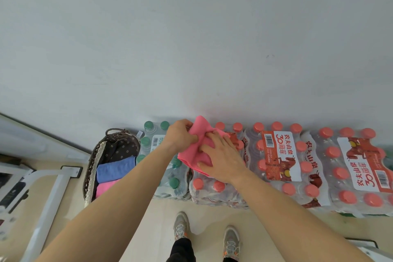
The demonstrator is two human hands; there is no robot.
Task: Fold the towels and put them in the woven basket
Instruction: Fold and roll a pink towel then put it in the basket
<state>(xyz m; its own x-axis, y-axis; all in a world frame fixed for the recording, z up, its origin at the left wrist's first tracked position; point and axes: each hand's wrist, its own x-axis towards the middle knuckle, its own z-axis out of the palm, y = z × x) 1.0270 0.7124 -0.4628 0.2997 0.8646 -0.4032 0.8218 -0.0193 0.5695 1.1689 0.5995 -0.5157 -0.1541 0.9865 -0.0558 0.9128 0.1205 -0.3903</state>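
Note:
A pink towel lies partly folded on top of shrink-wrapped water bottle packs. My left hand pinches its upper left edge, lifting a corner. My right hand presses flat on the towel's right part, fingers spread. To the left on the floor stands the dark woven basket with a patterned lining. Inside it lie a folded blue towel and a folded bright pink towel, side by side.
Packs of red-capped bottles run along the wall to the right; a green-capped pack sits beside the basket. A white metal frame stands at the left. My shoes are on the beige floor below.

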